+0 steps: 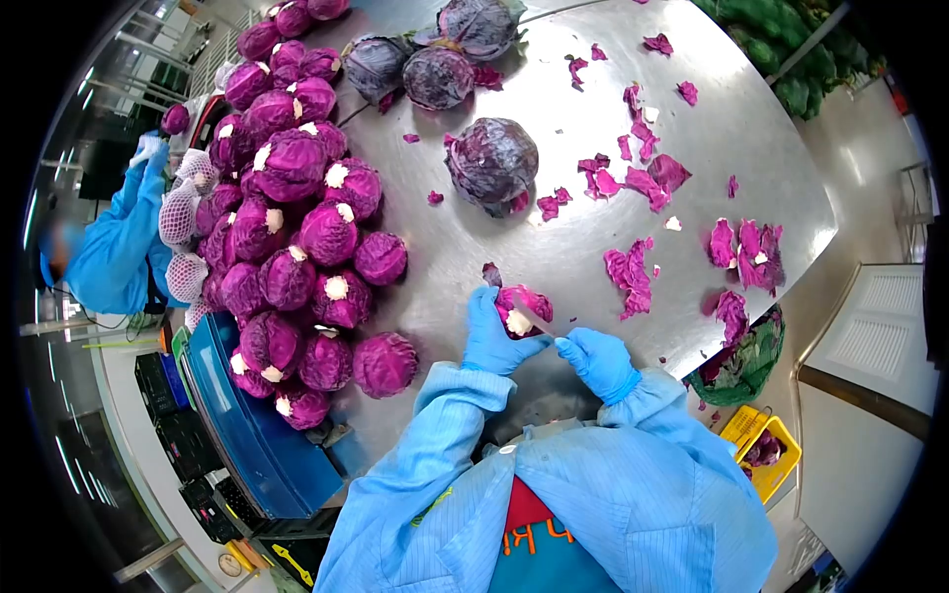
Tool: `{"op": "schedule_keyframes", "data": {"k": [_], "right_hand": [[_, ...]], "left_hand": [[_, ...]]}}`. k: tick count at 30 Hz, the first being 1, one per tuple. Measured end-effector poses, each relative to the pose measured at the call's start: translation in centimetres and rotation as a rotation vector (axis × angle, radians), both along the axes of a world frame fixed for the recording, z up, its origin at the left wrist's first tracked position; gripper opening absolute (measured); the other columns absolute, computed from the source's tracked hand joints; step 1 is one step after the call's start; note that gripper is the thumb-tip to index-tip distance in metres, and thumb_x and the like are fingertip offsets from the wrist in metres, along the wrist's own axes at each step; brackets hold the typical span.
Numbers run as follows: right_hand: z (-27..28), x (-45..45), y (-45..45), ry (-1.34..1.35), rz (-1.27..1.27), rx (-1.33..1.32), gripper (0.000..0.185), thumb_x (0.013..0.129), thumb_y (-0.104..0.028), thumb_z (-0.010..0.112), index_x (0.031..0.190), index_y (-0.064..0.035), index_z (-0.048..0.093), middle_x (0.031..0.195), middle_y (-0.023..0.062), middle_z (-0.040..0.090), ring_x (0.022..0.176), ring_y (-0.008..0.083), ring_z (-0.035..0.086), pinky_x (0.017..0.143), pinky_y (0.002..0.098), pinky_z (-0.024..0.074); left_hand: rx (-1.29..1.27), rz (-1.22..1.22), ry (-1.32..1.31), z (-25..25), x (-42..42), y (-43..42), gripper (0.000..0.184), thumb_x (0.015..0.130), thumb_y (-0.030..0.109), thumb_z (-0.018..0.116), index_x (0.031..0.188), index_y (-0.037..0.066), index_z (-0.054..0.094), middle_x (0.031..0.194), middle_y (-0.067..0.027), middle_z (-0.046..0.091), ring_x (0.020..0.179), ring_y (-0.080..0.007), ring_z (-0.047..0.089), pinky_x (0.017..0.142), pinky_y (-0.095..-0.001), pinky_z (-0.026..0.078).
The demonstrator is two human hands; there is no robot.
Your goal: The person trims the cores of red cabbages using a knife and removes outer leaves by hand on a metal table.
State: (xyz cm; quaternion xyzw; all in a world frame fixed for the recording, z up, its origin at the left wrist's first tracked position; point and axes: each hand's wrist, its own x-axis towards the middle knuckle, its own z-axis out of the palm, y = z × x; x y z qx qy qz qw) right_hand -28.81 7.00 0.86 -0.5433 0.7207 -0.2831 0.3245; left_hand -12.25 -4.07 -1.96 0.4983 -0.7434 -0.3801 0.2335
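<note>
My left hand (pixel 494 336), in a blue glove, holds a small purple cabbage (pixel 526 302) with its white cut stem turned towards me. A knife (pixel 535 317) lies with its blade against that cabbage. Its handle end is inside my right hand (pixel 597 363), also gloved in blue, with fingers closed. Beyond my hands, a dark untrimmed cabbage (pixel 491 163) rests on the metal table (pixel 435 212). More dark cabbages (pixel 438 78) sit behind it. To the left rises a large pile of trimmed purple cabbages (pixel 289 165).
Torn purple leaves (pixel 629 277) are scattered over the right of the table. A green net bag (pixel 761 364) and a yellow crate (pixel 774 457) stand past the right edge. At left are a blue bin (pixel 252 425) and a person in blue (pixel 119 242) beside net-wrapped cabbages (pixel 180 215).
</note>
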Motion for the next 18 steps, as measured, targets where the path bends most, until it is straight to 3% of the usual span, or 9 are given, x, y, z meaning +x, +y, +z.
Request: {"op": "schedule_keyframes", "data": {"k": [2,5,8,11,18], "right_hand": [[0.0,0.0,-0.6,0.099,0.083,-0.102,0.04,0.089,-0.05,0.055,0.079,-0.0123,0.063,0.07,0.0092,0.061,0.066,0.03,0.062,0.057,0.0418,0.0487],[0.8,-0.3,-1.4,0.148,0.163,-0.148,0.039,0.089,-0.049,0.056,0.075,-0.0133,0.062,0.068,0.0082,0.059,0.063,0.0291,0.061,0.055,0.0419,0.0477],[0.3,-1.1,-1.9,0.201,0.199,-0.122,0.039,0.089,-0.049,0.056,0.074,-0.0137,0.062,0.068,0.008,0.059,0.063,0.0285,0.061,0.054,0.0413,0.0475],[0.0,-2.2,-2.5,0.227,0.212,-0.105,0.04,0.089,-0.05,0.055,0.074,-0.0139,0.062,0.068,0.0075,0.059,0.064,0.0283,0.061,0.053,0.0415,0.0469],[0.0,-2.9,-4.0,0.324,0.183,-0.081,0.043,0.089,-0.053,0.052,0.073,-0.0139,0.06,0.068,0.0072,0.059,0.064,0.0287,0.061,0.053,0.0432,0.0464]], "left_hand": [[0.028,-0.09,0.007,-0.3,-0.1,-0.8,0.074,0.049,0.032,0.092,0.104,0.0,0.055,0.093,-0.0139,0.062,0.087,-0.0251,0.063,0.079,-0.0345,0.053],[0.167,-0.028,-0.013,3.4,-1.4,-1.5,0.072,0.047,0.033,0.092,0.1,-0.002,0.057,0.083,-0.0125,0.065,0.076,-0.0235,0.066,0.069,-0.0342,0.055],[0.205,-0.007,-0.08,1.8,-1.7,-1.8,0.077,0.047,0.035,0.092,0.104,-0.003,0.057,0.089,-0.0149,0.065,0.082,-0.0253,0.066,0.073,-0.0356,0.055],[0.408,0.028,-0.262,3.2,-2.7,-2.3,0.1,0.044,0.052,0.09,0.116,-0.004,0.051,0.112,-0.0251,0.056,0.109,-0.0384,0.057,0.091,-0.0429,0.05],[0.55,-0.037,-0.454,4.4,-4.4,-4.9,0.099,0.044,0.057,0.089,0.114,-0.006,0.056,0.111,-0.0248,0.06,0.104,-0.0355,0.063,0.086,-0.0401,0.053]]}}
